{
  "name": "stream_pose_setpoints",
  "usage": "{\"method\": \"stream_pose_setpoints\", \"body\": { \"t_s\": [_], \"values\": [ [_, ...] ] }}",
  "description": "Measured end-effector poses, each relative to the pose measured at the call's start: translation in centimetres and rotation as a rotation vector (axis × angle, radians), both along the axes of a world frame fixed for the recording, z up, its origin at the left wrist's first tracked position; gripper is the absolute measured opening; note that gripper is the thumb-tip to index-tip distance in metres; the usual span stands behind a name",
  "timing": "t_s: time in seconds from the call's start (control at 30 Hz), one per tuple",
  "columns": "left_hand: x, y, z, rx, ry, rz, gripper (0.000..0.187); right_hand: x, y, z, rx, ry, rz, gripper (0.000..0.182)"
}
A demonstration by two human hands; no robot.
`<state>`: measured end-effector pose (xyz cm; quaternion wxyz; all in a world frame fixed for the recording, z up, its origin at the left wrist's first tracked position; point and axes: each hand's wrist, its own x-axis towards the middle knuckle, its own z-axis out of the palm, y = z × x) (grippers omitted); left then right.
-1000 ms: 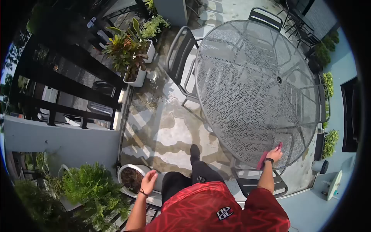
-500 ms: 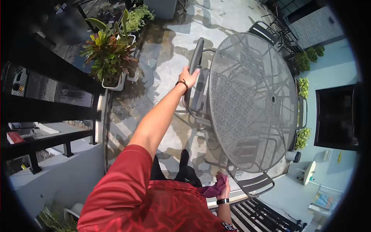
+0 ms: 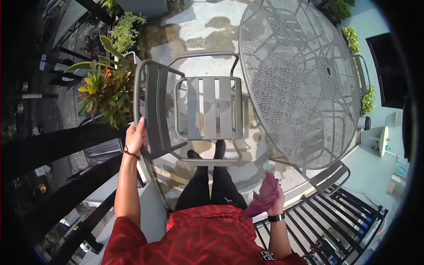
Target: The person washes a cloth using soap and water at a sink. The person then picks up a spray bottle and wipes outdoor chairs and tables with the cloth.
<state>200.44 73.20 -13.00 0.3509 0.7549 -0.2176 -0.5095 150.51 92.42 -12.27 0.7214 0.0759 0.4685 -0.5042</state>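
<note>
My left hand is closed around the outer edge of the backrest of a grey slatted metal chair. The chair stands pulled out beside the table, its seat facing up and its backrest toward the railing side. In my right hand a crumpled purple cloth is bunched, held out to the right of my waist. Some of the right fingers are hidden behind the cloth. A round grey table with a perforated top stands to the right of the chair.
A dark railing runs along the left. Potted plants stand by it, close to the backrest. Another chair sits at the table's near right edge, by a black slatted railing. The concrete floor has wet patches.
The chair has come out from the table toward the left, with my left hand on its backrest. My right hand still has the cloth. The view has shifted.
</note>
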Motion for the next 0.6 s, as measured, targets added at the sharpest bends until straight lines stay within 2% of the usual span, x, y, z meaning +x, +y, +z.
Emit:
{"method": "stream_pose_setpoints", "body": {
  "t_s": [0.07,0.13,0.17,0.2,0.23,0.4,0.47,0.5,0.6],
  "values": [
    [0.6,0.7,-0.1,0.050,-0.002,0.089,0.027,4.6,-6.9,-3.6,0.049,0.204,0.095,0.038],
    [1.4,2.3,-0.8,0.051,0.007,0.128,0.025,8.3,-13.7,-8.5,-0.188,0.640,0.478,0.027],
    [1.2,2.4,-1.0,0.071,-0.008,0.137,0.025,10.3,-16.8,-11.1,-0.269,0.671,0.580,0.026],
    [0.5,2.5,-1.4,0.025,-0.179,0.120,0.023,12.9,-19.5,-13.3,-0.350,0.703,0.690,0.025],
    [0.1,2.6,-1.8,-0.017,-0.345,0.101,0.021,16.0,-21.7,-14.7,-0.485,0.897,0.764,0.026],
    [0.4,3.3,-2.7,-0.008,-0.381,0.125,0.021,24.6,-21.4,-29.7,-1.211,1.276,1.500,0.046],
    [1.0,3.9,-3.2,-0.069,-0.321,0.189,0.021,25.9,-21.9,-35.1,-1.670,1.348,1.577,0.054],
    [1.1,4.0,-3.3,-0.053,-0.317,0.197,0.021,27.2,-22.8,-36.0,-1.668,1.304,1.589,0.055],
    [0.6,4.8,-3.7,-0.066,-0.372,0.193,0.021,30.3,-29.7,-38.0,-1.604,1.560,1.384,0.049]
  ]
}}
